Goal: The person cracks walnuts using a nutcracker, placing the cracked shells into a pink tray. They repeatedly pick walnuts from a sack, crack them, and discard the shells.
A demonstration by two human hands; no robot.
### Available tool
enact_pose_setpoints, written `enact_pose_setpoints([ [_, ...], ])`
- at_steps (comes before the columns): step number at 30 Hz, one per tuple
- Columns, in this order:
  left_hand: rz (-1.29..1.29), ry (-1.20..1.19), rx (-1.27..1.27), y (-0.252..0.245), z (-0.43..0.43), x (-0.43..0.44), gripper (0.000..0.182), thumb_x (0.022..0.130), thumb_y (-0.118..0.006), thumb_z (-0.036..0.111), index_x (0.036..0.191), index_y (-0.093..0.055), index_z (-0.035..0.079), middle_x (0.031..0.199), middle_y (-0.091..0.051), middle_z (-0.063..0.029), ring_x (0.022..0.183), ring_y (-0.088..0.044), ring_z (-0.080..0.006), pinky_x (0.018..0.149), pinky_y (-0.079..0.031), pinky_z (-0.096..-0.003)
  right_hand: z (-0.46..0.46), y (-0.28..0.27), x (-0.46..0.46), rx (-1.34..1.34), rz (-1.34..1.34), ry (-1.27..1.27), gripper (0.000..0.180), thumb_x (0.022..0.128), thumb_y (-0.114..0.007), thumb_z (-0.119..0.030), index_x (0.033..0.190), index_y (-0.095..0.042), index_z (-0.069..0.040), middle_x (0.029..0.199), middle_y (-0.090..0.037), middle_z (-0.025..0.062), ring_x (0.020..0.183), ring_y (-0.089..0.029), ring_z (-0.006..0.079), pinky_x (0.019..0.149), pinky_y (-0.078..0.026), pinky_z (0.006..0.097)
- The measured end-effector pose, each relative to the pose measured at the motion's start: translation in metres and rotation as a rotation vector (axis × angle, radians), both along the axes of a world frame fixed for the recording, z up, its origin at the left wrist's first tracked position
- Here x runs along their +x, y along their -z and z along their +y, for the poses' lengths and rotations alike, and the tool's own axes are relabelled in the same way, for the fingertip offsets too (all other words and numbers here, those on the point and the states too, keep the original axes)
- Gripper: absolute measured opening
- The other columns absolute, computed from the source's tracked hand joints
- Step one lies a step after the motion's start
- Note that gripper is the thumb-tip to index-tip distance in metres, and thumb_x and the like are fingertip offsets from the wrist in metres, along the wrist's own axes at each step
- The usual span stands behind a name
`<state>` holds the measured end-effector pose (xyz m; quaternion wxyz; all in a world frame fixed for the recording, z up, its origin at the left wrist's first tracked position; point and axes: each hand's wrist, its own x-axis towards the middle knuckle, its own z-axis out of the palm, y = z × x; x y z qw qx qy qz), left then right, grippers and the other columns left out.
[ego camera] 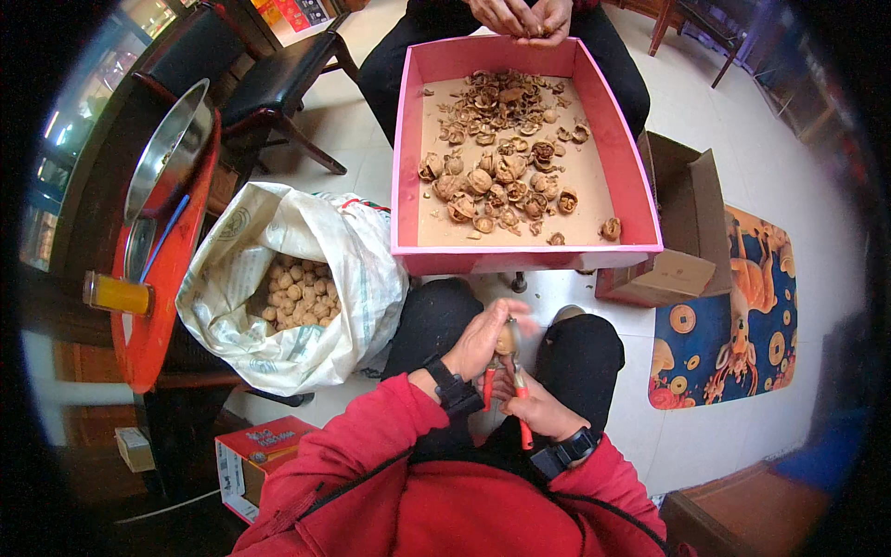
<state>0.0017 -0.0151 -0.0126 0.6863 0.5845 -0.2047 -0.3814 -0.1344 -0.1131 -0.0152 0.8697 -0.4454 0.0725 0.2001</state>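
Observation:
Between my knees, my right hand (544, 411) grips a nutcracker (523, 418) with red handles. A whole walnut (506, 341) sits in its metal jaws. My left hand (480, 341) is raised at the jaws, palm beside the walnut; its fingers are blurred, and whether they grip the nut is unclear. Ahead lies a pink-edged box (529, 259) holding cracked walnuts (511, 167) and a heap of shell pieces (505, 97). A white woven sack (362, 278) at the left holds many whole walnuts (299, 292).
Another person's hands (522, 17) are above the box's far edge. On a red stool (174, 306) at left are a steel bowl (170, 153) and a jar of orange liquid (118, 292). A cardboard box (689, 202) and patterned mat (738, 334) lie at right.

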Motion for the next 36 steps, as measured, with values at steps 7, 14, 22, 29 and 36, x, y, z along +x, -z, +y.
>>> enact_pose_setpoints([
  [7,0.176,-0.18,0.026,-0.006,-0.002,-0.004,0.065,0.101,-0.02,0.056,0.08,-0.053,0.004,0.063,-0.056,-0.0081,0.056,-0.054,-0.0152,0.054,-0.045,-0.0253,0.006,0.003,0.003,-0.002,-0.046,0.047,0.074,0.082,-0.054,-0.008,0.146,-0.019,-0.003,0.134,-0.044,0.0086,0.127,-0.042,0.0172,0.11,-0.03,0.0333],
  [14,0.256,-0.159,0.032,-0.003,-0.005,-0.002,0.063,0.101,-0.022,0.056,0.082,-0.053,0.005,0.064,-0.057,-0.0084,0.055,-0.054,-0.0138,0.053,-0.045,-0.0252,0.007,0.017,0.004,-0.138,-0.039,-0.064,0.068,0.081,-0.054,-0.009,0.141,-0.023,-0.003,0.111,-0.045,0.0044,0.1,-0.046,0.0149,0.09,-0.038,0.0294],
  [22,0.374,-0.084,-0.068,0.002,-0.008,-0.003,0.061,0.1,-0.022,0.056,0.085,-0.053,0.006,0.065,-0.058,-0.0095,0.056,-0.055,-0.0155,0.052,-0.044,-0.0256,0.014,0.004,0.004,-0.328,0.049,0.078,0.044,0.075,-0.05,-0.002,0.116,-0.035,-0.008,0.089,-0.039,0.0,0.077,-0.039,0.0112,0.068,-0.038,0.0244],
  [29,0.387,-0.072,-0.039,0.001,-0.008,-0.002,0.062,0.1,-0.022,0.056,0.082,-0.054,0.006,0.066,-0.058,-0.0085,0.056,-0.054,-0.0145,0.052,-0.044,-0.0258,0.008,0.0,0.003,-0.385,0.013,0.015,0.046,0.077,-0.05,-0.001,0.12,-0.036,-0.006,0.095,-0.043,0.0014,0.083,-0.044,0.0124,0.074,-0.041,0.0263],
  [36,0.214,-0.098,0.035,0.007,-0.011,-0.007,0.06,0.101,-0.02,0.054,0.082,-0.052,0.006,0.067,-0.057,-0.0079,0.056,-0.052,-0.0138,0.054,-0.044,-0.0257,0.009,0.014,0.004,-0.428,-0.04,-0.101,0.071,0.078,-0.054,-0.007,0.139,-0.017,0.001,0.106,-0.048,0.0103,0.095,-0.048,0.0194,0.085,-0.044,0.0319],
])
